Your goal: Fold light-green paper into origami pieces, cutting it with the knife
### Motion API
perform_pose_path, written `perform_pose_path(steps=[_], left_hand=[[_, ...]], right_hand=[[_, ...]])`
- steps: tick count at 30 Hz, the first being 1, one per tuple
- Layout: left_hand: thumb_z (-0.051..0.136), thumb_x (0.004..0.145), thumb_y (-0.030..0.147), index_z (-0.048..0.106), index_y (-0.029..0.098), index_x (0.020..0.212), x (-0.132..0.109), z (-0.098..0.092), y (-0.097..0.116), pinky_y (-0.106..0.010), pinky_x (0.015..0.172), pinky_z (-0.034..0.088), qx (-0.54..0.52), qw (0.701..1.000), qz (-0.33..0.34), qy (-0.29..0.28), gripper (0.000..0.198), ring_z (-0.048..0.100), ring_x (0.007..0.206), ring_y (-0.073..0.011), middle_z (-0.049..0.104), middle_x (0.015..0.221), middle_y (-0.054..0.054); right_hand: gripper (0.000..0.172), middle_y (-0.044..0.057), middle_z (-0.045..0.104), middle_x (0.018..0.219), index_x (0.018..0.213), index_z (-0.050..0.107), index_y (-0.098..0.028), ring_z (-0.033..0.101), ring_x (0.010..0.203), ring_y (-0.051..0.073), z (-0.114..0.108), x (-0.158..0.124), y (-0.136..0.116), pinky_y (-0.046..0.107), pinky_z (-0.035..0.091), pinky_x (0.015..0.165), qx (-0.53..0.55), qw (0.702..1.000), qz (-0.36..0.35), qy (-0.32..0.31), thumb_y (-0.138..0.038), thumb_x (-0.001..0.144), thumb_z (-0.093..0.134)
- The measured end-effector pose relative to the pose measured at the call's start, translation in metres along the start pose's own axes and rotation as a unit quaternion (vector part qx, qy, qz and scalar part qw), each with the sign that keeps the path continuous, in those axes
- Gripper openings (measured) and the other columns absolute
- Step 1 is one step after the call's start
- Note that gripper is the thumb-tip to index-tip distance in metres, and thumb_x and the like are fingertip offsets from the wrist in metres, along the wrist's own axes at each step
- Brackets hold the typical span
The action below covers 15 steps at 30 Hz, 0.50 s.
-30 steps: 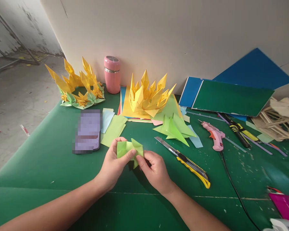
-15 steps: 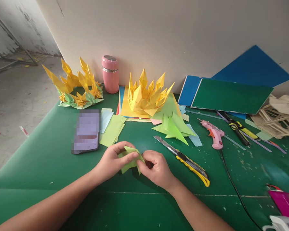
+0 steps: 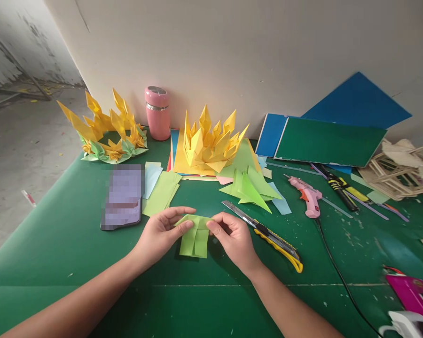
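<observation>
light green folded paper (image 3: 195, 233) sits on the green table (image 3: 74, 244) btwn both hands, top edge running left-right, flaps pointing toward the person; left hand (image 3: 161, 234) & right hand (image 3: 232, 237) each pinch one top corner, equally near.

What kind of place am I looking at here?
Likely a paper-craft workbench: finished yellow folded-paper flowers, a pink hot-glue gun and a yellow utility knife lie on the green-covered table.
</observation>
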State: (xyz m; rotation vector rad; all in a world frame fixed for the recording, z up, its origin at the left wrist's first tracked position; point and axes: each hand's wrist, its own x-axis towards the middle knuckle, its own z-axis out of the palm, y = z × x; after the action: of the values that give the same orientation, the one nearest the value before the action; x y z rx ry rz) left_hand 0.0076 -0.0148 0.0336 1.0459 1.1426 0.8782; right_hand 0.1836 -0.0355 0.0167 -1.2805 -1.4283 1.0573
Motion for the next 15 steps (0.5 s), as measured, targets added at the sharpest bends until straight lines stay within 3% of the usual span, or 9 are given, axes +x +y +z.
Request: perform_pose_path(steps=[3, 7, 15], left_hand=[[0.076, 0.059, 0.056, 0.074, 0.017, 0.084, 0.0003, -0.0004, -0.0007, -0.026, 0.066, 0.052, 0.045, 0.999, -0.002, 0.007, 0.046, 0.065, 0.074, -0.0192, 0.073, 0.082, -0.005], [0.073, 0.06, 0.059, 0.075, 0.016, 0.077, 0.0, -0.0006, -0.0004, -0.025, 0.059, 0.051, 0.063, 0.998, -0.007, 0.018, 0.046, 0.06, 0.062, -0.0155, 0.069, 0.066, -0.002], [0.076, 0.06, 0.057, 0.073, 0.015, 0.079, -0.0011, 0.0033, -0.0011, -0.031, 0.069, 0.057, -0.038, 0.999, -0.02, -0.03, 0.046, 0.067, 0.067, -0.0185, 0.073, 0.072, -0.005]], right_hand=[[0.025, -0.002, 0.055, 0.056, 0.061, 0.057, -0.019, 0.047, 0.054, 0.012, -0.0012, 0.0011, 0.0004, 0.024, 0.039, 0.051, -0.012, 1.0, -0.013, 0.007, -0.034, 0.081, 0.06], [0.022, -0.001, 0.057, 0.057, 0.062, 0.06, -0.02, 0.049, 0.054, 0.013, -0.0021, 0.003, 0.0006, 0.024, 0.04, 0.053, 0.0, 1.0, -0.018, 0.016, -0.032, 0.08, 0.061], [0.019, 0.0, 0.057, 0.061, 0.073, 0.066, -0.019, 0.054, 0.059, 0.014, -0.0016, 0.0025, 0.0038, 0.025, 0.044, 0.056, 0.03, 0.999, -0.02, 0.02, -0.032, 0.083, 0.057]])
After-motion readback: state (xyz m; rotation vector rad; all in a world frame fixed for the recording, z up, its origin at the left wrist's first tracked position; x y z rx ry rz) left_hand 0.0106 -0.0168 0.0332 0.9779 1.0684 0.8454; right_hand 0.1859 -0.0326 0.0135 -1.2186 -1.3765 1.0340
